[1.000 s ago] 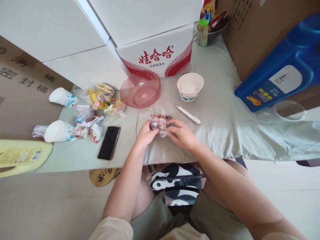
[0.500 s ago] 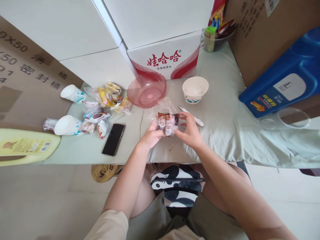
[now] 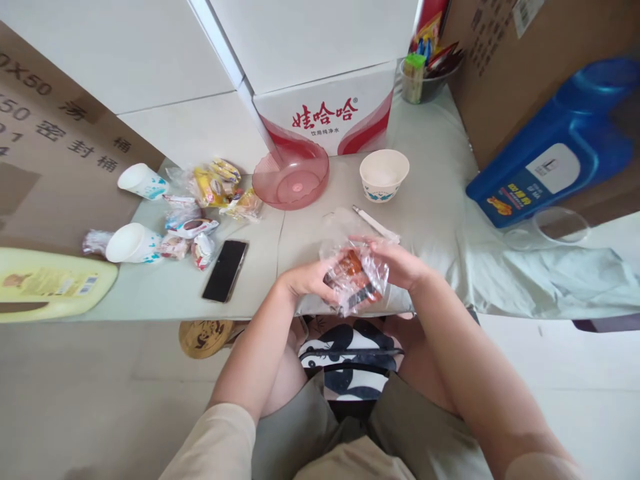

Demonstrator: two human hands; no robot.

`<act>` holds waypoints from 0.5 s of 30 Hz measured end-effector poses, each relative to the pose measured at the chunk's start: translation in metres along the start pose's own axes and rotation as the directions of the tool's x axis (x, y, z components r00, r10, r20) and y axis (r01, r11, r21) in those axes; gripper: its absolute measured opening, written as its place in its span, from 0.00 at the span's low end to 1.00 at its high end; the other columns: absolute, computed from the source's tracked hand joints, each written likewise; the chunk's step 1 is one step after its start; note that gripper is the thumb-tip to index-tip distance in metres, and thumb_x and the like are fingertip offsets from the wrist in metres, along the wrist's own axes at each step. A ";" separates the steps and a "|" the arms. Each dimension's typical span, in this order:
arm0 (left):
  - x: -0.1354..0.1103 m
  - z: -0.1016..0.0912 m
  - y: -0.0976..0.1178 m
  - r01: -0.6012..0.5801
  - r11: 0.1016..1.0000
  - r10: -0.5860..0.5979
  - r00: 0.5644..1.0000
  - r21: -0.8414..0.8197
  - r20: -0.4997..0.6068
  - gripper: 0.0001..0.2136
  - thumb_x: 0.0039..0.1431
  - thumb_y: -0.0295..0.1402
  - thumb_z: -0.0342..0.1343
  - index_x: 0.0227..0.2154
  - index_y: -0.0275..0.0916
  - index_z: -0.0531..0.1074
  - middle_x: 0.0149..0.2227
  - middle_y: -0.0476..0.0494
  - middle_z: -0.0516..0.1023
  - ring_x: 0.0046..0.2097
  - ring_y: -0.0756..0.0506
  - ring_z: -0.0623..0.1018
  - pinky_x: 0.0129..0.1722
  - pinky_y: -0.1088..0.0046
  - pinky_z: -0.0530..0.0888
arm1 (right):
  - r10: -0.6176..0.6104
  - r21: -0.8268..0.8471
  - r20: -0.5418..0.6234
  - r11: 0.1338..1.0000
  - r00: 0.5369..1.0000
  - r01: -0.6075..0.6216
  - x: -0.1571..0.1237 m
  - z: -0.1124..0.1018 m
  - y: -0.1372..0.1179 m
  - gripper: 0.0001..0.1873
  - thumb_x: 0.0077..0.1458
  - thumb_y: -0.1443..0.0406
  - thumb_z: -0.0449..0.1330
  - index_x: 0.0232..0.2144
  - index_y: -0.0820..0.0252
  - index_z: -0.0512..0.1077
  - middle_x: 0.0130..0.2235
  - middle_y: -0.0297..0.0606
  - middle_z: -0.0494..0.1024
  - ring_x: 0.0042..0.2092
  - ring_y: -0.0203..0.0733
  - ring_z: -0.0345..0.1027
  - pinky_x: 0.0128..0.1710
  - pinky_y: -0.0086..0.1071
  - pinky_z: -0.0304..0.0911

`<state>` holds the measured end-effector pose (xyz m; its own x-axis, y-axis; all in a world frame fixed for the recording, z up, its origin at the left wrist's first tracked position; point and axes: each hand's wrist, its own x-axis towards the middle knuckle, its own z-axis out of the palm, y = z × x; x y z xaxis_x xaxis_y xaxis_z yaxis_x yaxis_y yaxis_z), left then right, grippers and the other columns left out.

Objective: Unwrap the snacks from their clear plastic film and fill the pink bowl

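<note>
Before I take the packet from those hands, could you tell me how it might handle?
The packet is probably floppy at its edges, where the clear wrap looks loose and crinkled. That shiny plastic may be slippery. It's likely light, being small enough to fit between the left hand and right hand.

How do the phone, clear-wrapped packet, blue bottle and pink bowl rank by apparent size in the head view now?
Largest to smallest:
1. Blue bottle
2. Pink bowl
3. Clear-wrapped packet, partly covered
4. Phone

Cam on my head, looks fwd & down, fairly close, at L hand (image 3: 314, 277), R hand (image 3: 400, 264), tbl (image 3: 435, 183).
</note>
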<state>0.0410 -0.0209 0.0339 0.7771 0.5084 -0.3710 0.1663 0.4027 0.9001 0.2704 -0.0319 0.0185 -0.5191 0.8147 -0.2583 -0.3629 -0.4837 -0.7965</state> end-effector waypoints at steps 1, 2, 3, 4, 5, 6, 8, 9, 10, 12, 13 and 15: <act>0.003 0.001 0.001 0.018 0.997 -0.024 0.996 0.071 0.085 0.42 0.33 0.39 0.77 0.56 0.39 0.70 0.45 0.40 0.80 0.44 0.41 0.80 0.45 0.63 0.77 | 0.003 -0.002 0.057 1.000 0.998 -0.003 0.001 0.004 0.001 0.31 0.45 0.53 0.73 0.50 0.53 0.72 0.52 0.44 0.81 0.48 0.48 0.78 0.49 0.43 0.73; 0.006 0.002 0.001 0.021 0.990 -0.042 0.988 0.139 0.150 0.36 0.36 0.39 0.76 0.52 0.38 0.73 0.43 0.41 0.80 0.44 0.41 0.79 0.46 0.63 0.77 | -0.016 -0.021 0.099 1.000 0.995 0.018 0.002 0.008 0.002 0.29 0.42 0.55 0.75 0.47 0.53 0.74 0.52 0.42 0.81 0.49 0.46 0.78 0.50 0.41 0.73; 0.010 0.003 0.001 0.018 0.980 -0.056 0.981 0.197 0.187 0.31 0.38 0.38 0.75 0.48 0.37 0.75 0.42 0.42 0.80 0.44 0.42 0.79 0.48 0.63 0.76 | -0.045 -0.055 0.127 0.997 0.991 0.053 0.002 0.012 0.003 0.25 0.42 0.57 0.76 0.43 0.53 0.75 0.52 0.40 0.81 0.49 0.45 0.77 0.50 0.39 0.72; 0.013 0.005 0.001 0.025 0.971 -0.072 0.979 0.238 0.192 0.26 0.41 0.37 0.73 0.45 0.37 0.76 0.41 0.43 0.80 0.44 0.42 0.79 0.48 0.64 0.76 | -0.075 -0.099 0.139 0.991 0.987 0.089 0.003 0.015 0.004 0.20 0.44 0.57 0.75 0.38 0.54 0.75 0.51 0.39 0.82 0.48 0.42 0.77 0.49 0.37 0.72; 0.016 0.006 0.000 0.047 0.965 -0.093 0.981 0.256 0.169 0.23 0.42 0.36 0.72 0.43 0.36 0.76 0.40 0.44 0.80 0.44 0.42 0.79 0.48 0.64 0.76 | -0.100 -0.144 0.137 0.982 0.986 0.120 0.003 0.018 0.004 0.16 0.47 0.57 0.74 0.34 0.55 0.74 0.48 0.38 0.82 0.45 0.40 0.77 0.46 0.35 0.72; 0.018 0.007 -0.001 0.081 0.965 -0.114 0.986 0.249 0.122 0.23 0.43 0.35 0.72 0.44 0.37 0.76 0.40 0.44 0.80 0.44 0.42 0.79 0.46 0.65 0.76 | -0.127 -0.182 0.120 0.972 0.985 0.148 0.003 0.019 0.004 0.15 0.50 0.56 0.72 0.32 0.55 0.72 0.45 0.38 0.83 0.42 0.39 0.77 0.43 0.34 0.72; 0.020 0.008 -0.003 0.132 0.975 -0.131 0.991 0.176 -0.018 0.25 0.42 0.33 0.71 0.46 0.37 0.74 0.40 0.44 0.79 0.44 0.43 0.79 0.44 0.66 0.77 | -0.202 -0.234 0.053 0.949 0.978 0.209 0.003 0.021 0.004 0.15 0.54 0.53 0.69 0.31 0.55 0.71 0.39 0.36 0.83 0.37 0.37 0.76 0.39 0.34 0.72; 0.020 0.008 -0.003 0.136 0.983 -0.124 0.988 0.126 -0.095 0.26 0.42 0.32 0.71 0.47 0.37 0.74 0.41 0.44 0.79 0.44 0.43 0.79 0.43 0.66 0.77 | -0.250 -0.259 0.009 0.935 0.968 0.244 0.003 0.022 0.004 0.15 0.56 0.52 0.67 0.31 0.54 0.70 0.37 0.36 0.83 0.36 0.38 0.76 0.39 0.34 0.72; 0.020 0.007 -0.004 0.120 0.990 -0.105 0.980 0.079 -0.171 0.28 0.42 0.31 0.71 0.49 0.37 0.73 0.42 0.43 0.79 0.44 0.43 0.79 0.43 0.66 0.77 | -0.304 -0.288 -0.036 0.916 0.952 0.281 0.003 0.022 0.004 0.14 0.56 0.53 0.66 0.31 0.54 0.70 0.36 0.35 0.82 0.37 0.39 0.76 0.40 0.35 0.72; 0.022 0.007 -0.004 0.050 0.999 -0.042 0.948 0.015 -0.316 0.34 0.41 0.29 0.71 0.54 0.38 0.69 0.45 0.41 0.79 0.45 0.42 0.79 0.45 0.65 0.77 | -0.403 -0.361 -0.115 0.868 0.908 0.340 0.003 0.023 0.005 0.12 0.58 0.54 0.65 0.31 0.53 0.69 0.36 0.35 0.82 0.39 0.40 0.77 0.43 0.36 0.73; 0.023 0.007 -0.004 0.008 1.000 -0.010 0.927 -0.005 -0.376 0.39 0.40 0.28 0.71 0.58 0.39 0.66 0.47 0.40 0.79 0.45 0.42 0.79 0.46 0.64 0.76 | -0.448 -0.402 -0.143 0.841 0.883 0.361 0.003 0.024 0.006 0.10 0.58 0.55 0.64 0.31 0.53 0.69 0.36 0.36 0.83 0.40 0.41 0.78 0.44 0.37 0.73; 0.028 0.009 -0.005 -0.079 0.997 0.059 0.886 -0.025 -0.461 0.47 0.39 0.27 0.71 0.65 0.43 0.57 0.51 0.39 0.77 0.47 0.42 0.79 0.48 0.63 0.76 | -0.530 -0.475 -0.176 0.784 0.830 0.400 0.003 0.026 0.009 0.07 0.60 0.58 0.61 0.33 0.53 0.70 0.37 0.36 0.83 0.41 0.42 0.78 0.46 0.38 0.73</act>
<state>0.0670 -0.0152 0.0215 0.4184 0.8245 -0.3809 0.0896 0.3798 0.9207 0.2454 -0.0420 0.0247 -0.1022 0.9885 0.1113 -0.1247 0.0982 -0.9873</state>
